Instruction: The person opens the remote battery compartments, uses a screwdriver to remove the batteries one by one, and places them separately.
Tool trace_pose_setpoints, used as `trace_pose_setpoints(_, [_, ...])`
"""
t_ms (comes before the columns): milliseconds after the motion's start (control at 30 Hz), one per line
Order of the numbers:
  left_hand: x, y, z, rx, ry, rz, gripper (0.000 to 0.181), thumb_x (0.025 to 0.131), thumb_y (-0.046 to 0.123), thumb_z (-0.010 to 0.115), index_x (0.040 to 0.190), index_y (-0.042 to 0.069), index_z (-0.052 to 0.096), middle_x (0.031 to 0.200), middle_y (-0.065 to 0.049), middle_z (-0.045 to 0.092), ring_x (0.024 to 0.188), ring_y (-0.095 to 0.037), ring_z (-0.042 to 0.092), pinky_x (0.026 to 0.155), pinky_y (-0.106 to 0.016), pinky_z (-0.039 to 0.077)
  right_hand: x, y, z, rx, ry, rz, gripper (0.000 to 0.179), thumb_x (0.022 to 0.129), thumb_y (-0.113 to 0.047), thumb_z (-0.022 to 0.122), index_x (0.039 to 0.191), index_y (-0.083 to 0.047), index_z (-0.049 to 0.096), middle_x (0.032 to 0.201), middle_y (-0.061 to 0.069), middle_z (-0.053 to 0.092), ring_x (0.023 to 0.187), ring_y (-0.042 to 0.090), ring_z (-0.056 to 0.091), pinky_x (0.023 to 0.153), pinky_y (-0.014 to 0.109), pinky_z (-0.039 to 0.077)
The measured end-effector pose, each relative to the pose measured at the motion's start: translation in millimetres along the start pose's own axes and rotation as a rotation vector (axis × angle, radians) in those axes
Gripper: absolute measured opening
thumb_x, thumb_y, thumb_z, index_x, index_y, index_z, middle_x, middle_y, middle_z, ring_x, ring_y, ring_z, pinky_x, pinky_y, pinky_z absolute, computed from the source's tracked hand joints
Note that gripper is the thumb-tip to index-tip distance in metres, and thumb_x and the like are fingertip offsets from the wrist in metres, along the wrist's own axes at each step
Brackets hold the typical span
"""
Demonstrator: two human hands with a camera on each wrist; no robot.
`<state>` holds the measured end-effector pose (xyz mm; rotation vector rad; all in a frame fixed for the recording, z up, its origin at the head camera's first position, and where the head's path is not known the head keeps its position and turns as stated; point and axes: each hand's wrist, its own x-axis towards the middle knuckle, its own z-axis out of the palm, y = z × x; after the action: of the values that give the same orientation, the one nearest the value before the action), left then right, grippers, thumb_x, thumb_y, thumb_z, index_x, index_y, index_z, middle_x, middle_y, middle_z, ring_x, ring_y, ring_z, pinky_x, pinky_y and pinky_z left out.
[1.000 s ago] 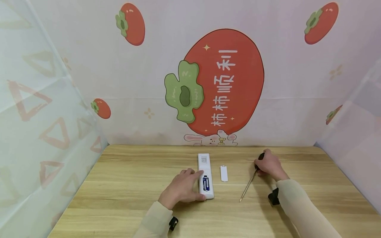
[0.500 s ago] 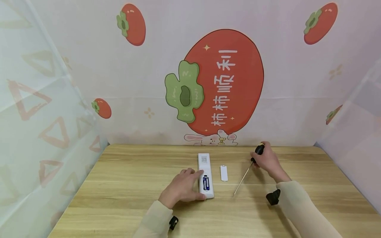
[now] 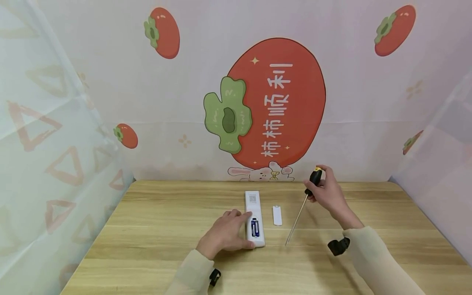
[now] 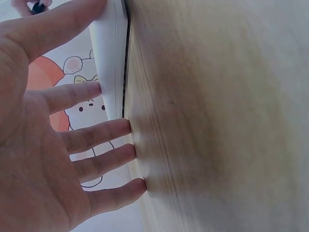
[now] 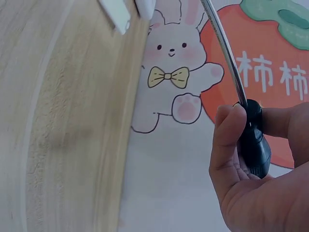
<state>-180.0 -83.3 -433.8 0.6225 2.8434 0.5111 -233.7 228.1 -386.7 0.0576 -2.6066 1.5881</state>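
A white remote control [image 3: 252, 203] lies back side up on the wooden table, its open battery bay holding two blue batteries [image 3: 255, 228]. Along its left side rests my left hand [image 3: 224, 231]. In the left wrist view that hand's thumb and index finger touch the remote's edge, while the other straight fingertips rest on the table. My right hand [image 3: 330, 196] grips the black handle of a screwdriver [image 3: 315, 178] above the table. Its long metal shaft slants down to the left, tip near the tabletop. The detached battery cover [image 3: 277, 215] lies flat between remote and screwdriver.
Behind the table [image 3: 158, 229] hangs a printed cloth [image 3: 191, 164] with red persimmons and a rabbit, and more cloth closes off both sides. A black wrist camera [image 3: 338, 246] sits by the right cuff.
My right hand has lifted the screwdriver off the table and swung it more upright, its tip moving left toward the cover. The left hand and remote have stayed in place.
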Motion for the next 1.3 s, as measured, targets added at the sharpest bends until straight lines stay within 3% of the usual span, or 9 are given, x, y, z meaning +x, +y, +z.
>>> trace_pose_setpoints(333, [0.2,-0.7,1.7,0.004,0.009,0.009,0.087,0.077,0.053,0.085,0.15,0.018,0.052,0.137,-0.011,0.055,0.125,-0.032,0.051,0.103,-0.051,0.045,-6.7,-13,5,0.037,-0.046,-0.064,0.07,0.103,-0.016,0.061,0.156,-0.008,0.016,0.1,0.028,0.066,0.071,0.034,0.067,0.064,0.036,0.06])
trace_pose_setpoints(533, [0.1,-1.2,2.1,0.005,0.008,0.011,0.088,0.077,0.053,0.085,0.15,0.017,0.052,0.137,-0.011,0.055,0.125,-0.033,0.051,0.103,-0.052,0.045,-7.5,-17,7,0.054,-0.06,-0.113,0.068,0.103,-0.016,0.061,0.156,-0.009,0.018,0.103,0.03,0.067,0.074,0.026,0.068,0.067,0.032,0.059])
trace_pose_setpoints(767, [0.3,-1.3,2.4,0.0,0.007,0.006,0.088,0.076,0.052,0.085,0.15,0.017,0.052,0.137,-0.011,0.055,0.124,-0.033,0.051,0.102,-0.052,0.046,-8.9,-25,9,0.066,-0.065,-0.162,0.068,0.102,-0.013,0.063,0.154,-0.008,0.02,0.104,0.029,0.068,0.079,0.023,0.069,0.07,0.035,0.06])
trace_pose_setpoints(1100, [0.3,-0.9,2.7,0.002,0.009,0.005,0.088,0.077,0.053,0.085,0.15,0.018,0.052,0.137,-0.011,0.055,0.124,-0.033,0.051,0.102,-0.052,0.046,-8.6,-31,15,0.127,-0.029,-0.236,0.068,0.099,-0.005,0.065,0.151,-0.011,0.021,0.099,0.031,0.066,0.078,0.018,0.07,0.069,0.028,0.06])
trace_pose_setpoints(1300, [0.7,-1.1,2.4,-0.001,0.01,0.005,0.088,0.077,0.053,0.085,0.15,0.018,0.051,0.137,-0.011,0.055,0.125,-0.033,0.051,0.103,-0.052,0.045,-9.5,-34,19,0.173,-0.001,-0.305,0.067,0.098,0.001,0.065,0.15,-0.01,0.024,0.099,0.034,0.065,0.076,0.013,0.071,0.069,0.03,0.061])
